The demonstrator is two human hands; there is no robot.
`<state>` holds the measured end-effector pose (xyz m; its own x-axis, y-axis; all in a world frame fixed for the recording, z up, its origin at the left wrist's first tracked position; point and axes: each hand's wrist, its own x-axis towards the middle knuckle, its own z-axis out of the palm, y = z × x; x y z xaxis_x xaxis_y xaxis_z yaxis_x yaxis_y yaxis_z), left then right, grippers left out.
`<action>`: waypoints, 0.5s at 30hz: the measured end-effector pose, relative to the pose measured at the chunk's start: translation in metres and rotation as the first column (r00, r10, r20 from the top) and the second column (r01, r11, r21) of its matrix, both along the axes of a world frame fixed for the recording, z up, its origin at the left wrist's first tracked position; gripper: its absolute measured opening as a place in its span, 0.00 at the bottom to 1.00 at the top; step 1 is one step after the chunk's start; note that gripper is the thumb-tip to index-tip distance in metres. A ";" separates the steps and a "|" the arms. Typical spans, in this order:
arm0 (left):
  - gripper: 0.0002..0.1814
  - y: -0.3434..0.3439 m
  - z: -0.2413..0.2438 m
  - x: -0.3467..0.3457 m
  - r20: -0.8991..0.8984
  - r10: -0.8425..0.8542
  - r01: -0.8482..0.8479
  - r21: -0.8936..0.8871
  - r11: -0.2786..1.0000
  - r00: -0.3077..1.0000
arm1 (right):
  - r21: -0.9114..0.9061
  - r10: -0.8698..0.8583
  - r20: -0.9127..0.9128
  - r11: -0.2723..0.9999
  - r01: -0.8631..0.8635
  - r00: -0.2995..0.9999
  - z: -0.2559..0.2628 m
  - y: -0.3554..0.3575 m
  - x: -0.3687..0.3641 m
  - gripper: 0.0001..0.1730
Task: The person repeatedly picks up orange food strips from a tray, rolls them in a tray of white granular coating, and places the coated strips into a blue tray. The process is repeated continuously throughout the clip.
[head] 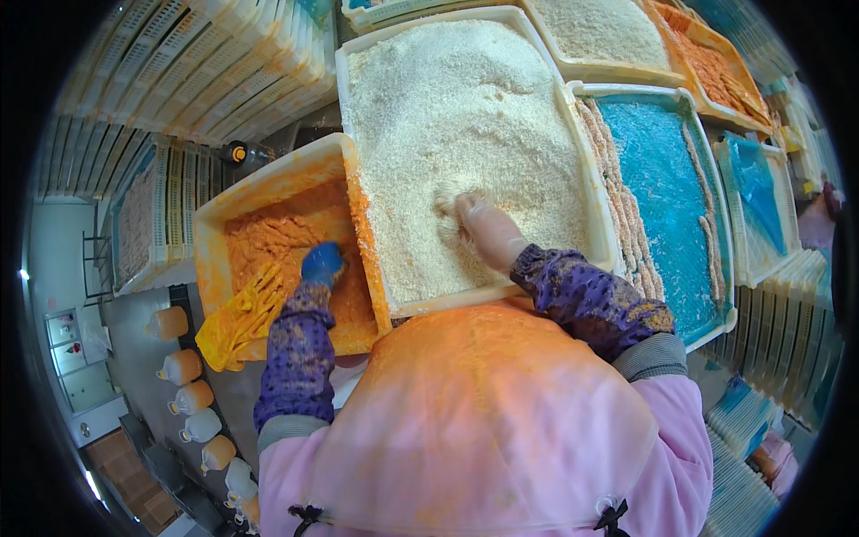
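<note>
My left hand (323, 264), in a blue glove, dips into an orange-stained white plastic tub (275, 172) of wet orange marinated meat (268, 231). Its fingers are turned away, so any grip on the meat is hidden. My right hand (488, 231) wears a pale, thin glove and touches the crumbs in a large white tray of breadcrumbs (429, 121). Motion blurs its fingertips, and whether they hold a piece cannot be made out. Right of the crumbs, a tray lined with blue plastic sheet (654, 181) bears rows of crumb-coated strips (614, 194).
Yellow rubber gloves (245, 315) drape over the tub's near left corner. A second crumb tray (600, 33) and another tub of orange meat (715, 64) stand farther back. Stacked plastic trays (201, 74) rise at left. Several plastic jugs (181, 367) line the floor.
</note>
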<state>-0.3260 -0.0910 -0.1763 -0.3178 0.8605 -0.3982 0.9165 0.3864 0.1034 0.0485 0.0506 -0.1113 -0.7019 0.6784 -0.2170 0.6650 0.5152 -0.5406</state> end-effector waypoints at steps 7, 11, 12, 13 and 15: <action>0.20 -0.047 0.012 -0.008 0.060 -0.044 0.041 0.047 0.998 0.997 | 0.175 -0.007 0.288 0.984 -0.046 0.958 0.019 -0.018 0.043 0.23; 0.18 -0.051 -0.003 -0.012 0.068 -0.107 0.079 0.328 0.941 0.992 | -0.393 -0.076 0.013 0.917 0.074 0.997 0.023 -0.005 0.010 0.31; 0.17 -0.049 -0.006 -0.012 0.085 -0.120 0.083 0.357 0.931 0.989 | -0.596 -0.352 -0.229 0.788 0.155 0.908 -0.006 -0.019 0.003 0.31; 0.17 -0.049 -0.009 -0.011 0.104 -0.132 0.083 0.382 0.921 0.986 | -0.734 -0.492 -0.297 0.666 0.134 0.819 -0.007 -0.023 0.005 0.31; 0.15 -0.054 -0.011 -0.009 0.342 -0.067 -0.083 0.407 0.910 0.937 | -0.895 -0.627 -0.294 0.445 0.022 0.721 0.033 -0.018 0.021 0.30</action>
